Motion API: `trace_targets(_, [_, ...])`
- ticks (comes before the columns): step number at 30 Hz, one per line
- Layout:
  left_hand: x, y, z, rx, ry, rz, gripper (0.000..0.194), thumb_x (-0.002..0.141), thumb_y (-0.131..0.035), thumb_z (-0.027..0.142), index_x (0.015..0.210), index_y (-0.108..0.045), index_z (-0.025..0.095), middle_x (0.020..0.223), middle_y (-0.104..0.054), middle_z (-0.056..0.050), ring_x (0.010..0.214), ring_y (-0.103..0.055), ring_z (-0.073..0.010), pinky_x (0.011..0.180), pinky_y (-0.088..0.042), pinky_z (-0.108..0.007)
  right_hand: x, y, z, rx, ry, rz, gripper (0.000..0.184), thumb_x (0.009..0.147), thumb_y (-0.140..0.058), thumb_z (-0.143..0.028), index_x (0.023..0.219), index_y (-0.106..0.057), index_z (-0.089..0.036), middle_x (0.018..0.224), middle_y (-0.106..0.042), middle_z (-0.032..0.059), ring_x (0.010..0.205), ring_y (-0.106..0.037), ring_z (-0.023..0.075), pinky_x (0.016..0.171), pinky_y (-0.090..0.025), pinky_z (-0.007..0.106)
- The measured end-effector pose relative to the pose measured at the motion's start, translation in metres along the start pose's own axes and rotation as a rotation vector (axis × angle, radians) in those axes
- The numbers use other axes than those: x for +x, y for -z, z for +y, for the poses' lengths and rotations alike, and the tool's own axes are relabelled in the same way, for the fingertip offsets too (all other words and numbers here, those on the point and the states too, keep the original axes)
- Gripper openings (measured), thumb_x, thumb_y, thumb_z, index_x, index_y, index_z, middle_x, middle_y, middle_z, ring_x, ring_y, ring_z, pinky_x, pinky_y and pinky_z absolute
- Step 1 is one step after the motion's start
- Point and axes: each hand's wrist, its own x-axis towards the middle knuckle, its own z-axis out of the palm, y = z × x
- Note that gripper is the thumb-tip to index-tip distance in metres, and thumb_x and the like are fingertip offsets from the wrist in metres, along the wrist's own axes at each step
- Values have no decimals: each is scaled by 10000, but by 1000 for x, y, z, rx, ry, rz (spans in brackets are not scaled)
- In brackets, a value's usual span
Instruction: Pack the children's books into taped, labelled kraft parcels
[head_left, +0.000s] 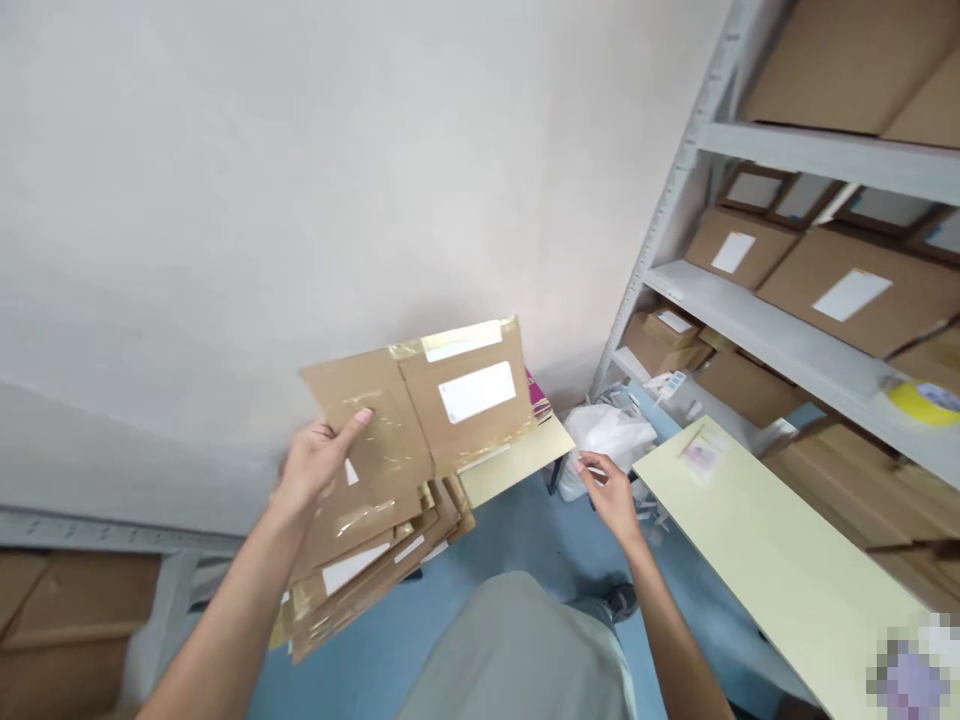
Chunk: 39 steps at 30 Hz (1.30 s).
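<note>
My left hand [326, 450] grips a flattened cardboard box [390, 400] by its left side, thumb on top. Clear tape runs along its edges, and a white label [478, 392] is stuck on its right panel. Below it lies a stack of flattened cardboard boxes [375, 575], some bearing white labels and tape. The held box hides part of this stack. My right hand [606, 487] hangs over the floor between two pale yellow tabletops, its thumb and forefinger close together. Whether anything small sits between those fingers I cannot make out.
A pale tabletop [517, 470] stands against the wall, another tabletop [787, 540] on the right. Between them lies a white plastic bag [607, 435]. Grey metal shelving [795, 300] with cardboard boxes rises at right, holding a yellow tape roll [926, 402]. More shelving [161, 600] stands lower left.
</note>
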Motion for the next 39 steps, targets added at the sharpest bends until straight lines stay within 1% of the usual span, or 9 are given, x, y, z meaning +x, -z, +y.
trace_targets(5, [-3, -160, 31, -161, 127, -445, 887, 555, -875, 860, 1059, -796, 134, 970, -841, -157, 928, -806, -349, 822, -671, -448, 9, 99, 6, 51, -49, 238, 600, 882, -783, -644, 1283, -756, -199, 1326, -773, 178, 1200, -749, 322, 1032, -635, 504])
trace_targets(9, [-31, -292, 47, -138, 147, -805, 848, 612, -861, 850, 1081, -805, 146, 1059, -843, -172, 985, -807, -365, 872, -665, -474, -6, 192, 27, 49, -96, 379, 611, 889, -771, -638, 1307, -757, -194, 1228, -815, 150, 1116, -772, 311, 999, -635, 485])
trace_targets(15, [-81, -478, 58, -64, 73, -1104, 803, 664, -850, 810, 1128, -792, 158, 1193, -825, -180, 1200, -755, -406, 1024, -617, -515, -71, 320, 76, -113, -263, 587, 445, 891, -722, -618, 1030, -796, -202, 965, -830, 94, 911, -759, 276, 871, -610, 414])
trace_targets(19, [-118, -589, 58, 8, -12, -1238, 766, 662, -850, 764, 1137, -738, 173, 1253, -807, -178, 1270, -722, -394, 1109, -571, -523, -110, 373, 106, -160, -369, 712, 465, 898, -672, -650, 1030, -762, -212, 994, -818, 99, 934, -751, 287, 849, -603, 405])
trace_targets(22, [-149, -655, 54, 10, -80, -1300, 683, 744, -816, 661, 1216, -672, 189, 1335, -772, -179, 1302, -708, -359, 1134, -551, -496, -127, 400, 123, -180, -443, 778, 515, 924, -594, -698, 1043, -730, -216, 1051, -813, 108, 970, -748, 295, 869, -610, 414])
trace_targets(26, [-186, -720, 48, 34, -125, -1376, 632, 754, -793, 495, 1277, -629, 179, 1327, -759, -178, 1284, -710, -354, 1133, -538, -504, -137, 431, 139, -209, -527, 821, 578, 966, -480, -726, 1071, -708, -205, 1067, -807, 123, 930, -745, 291, 826, -612, 398])
trace_targets(30, [-211, -759, 47, 80, -156, -1447, 737, 724, -760, 312, 1428, -582, 184, 1474, -677, -175, 1438, -596, -356, 1189, -484, -516, -139, 456, 148, -186, -565, 812, 630, 964, -469, -721, 1198, -723, -195, 1102, -806, 118, 963, -742, 298, 816, -607, 381])
trace_targets(35, [-231, -776, 46, 74, -78, -1614, 900, 800, -725, 297, 1652, -447, 227, 1690, -480, -192, 1522, -510, -363, 1176, -503, -517, -149, 468, 163, -156, -653, 774, 550, 971, -539, -625, 1218, -773, -194, 999, -813, 81, 973, -730, 311, 880, -610, 423])
trace_targets(39, [-244, -773, 44, -16, 152, -1685, 842, 903, -657, 445, 1692, -422, 264, 1703, -486, -150, 1388, -638, -327, 1127, -549, -497, -162, 469, 184, -34, -637, 765, 517, 980, -554, -588, 1258, -792, -224, 1275, -798, 104, 1261, -687, 355, 1117, -546, 507])
